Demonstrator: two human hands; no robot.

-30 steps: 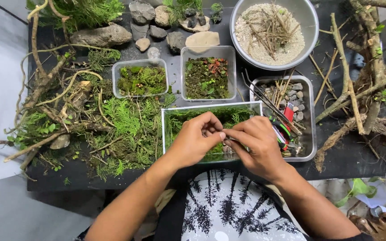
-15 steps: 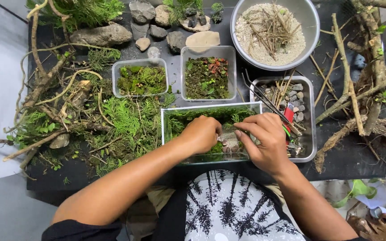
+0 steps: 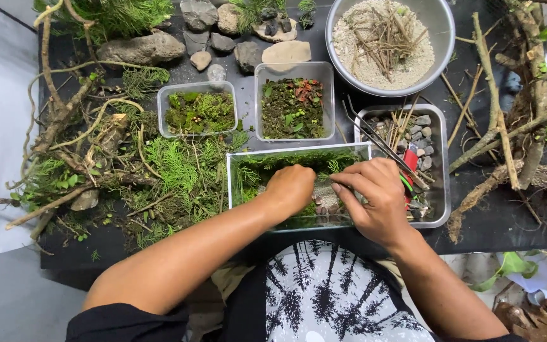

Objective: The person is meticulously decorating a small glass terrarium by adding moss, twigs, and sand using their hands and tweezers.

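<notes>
Under both hands: glass tank [image 3: 242, 166], moss inside.
Change: left hand [image 3: 291, 188] dipped in, curled; right hand [image 3: 375, 196] pinching, contents unclear.
Hands: now apart.

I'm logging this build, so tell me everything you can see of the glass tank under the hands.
The glass tank is a clear, open-topped rectangular box with thin, pale edges, sitting level at the near edge of the black table. Green moss lines its back and left, with small stones near the middle. The left hand reaches down inside it; the right hand is over its right end, fingers pinched. A metal tray sits right beside it.
</notes>
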